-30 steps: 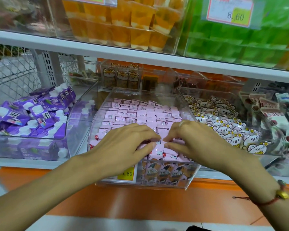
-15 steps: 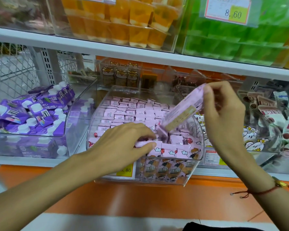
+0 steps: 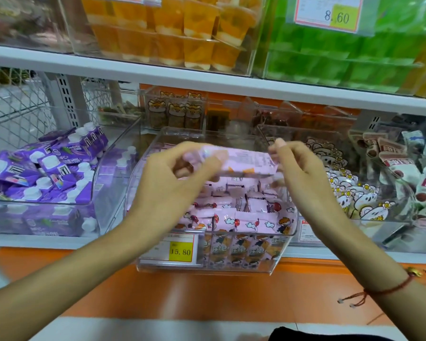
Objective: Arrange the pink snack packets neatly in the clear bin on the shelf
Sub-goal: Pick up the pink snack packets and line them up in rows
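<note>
At the centre of the frame a pink snack packet (image 3: 244, 161) is held level between both hands, above the clear bin (image 3: 284, 238). The left hand (image 3: 172, 183) pinches its left end with curled fingers; the right hand (image 3: 298, 173) pinches the right end. Below, the bin holds rows of pink packets (image 3: 241, 207). The bin at left holds purple pouches (image 3: 42, 173).
</note>
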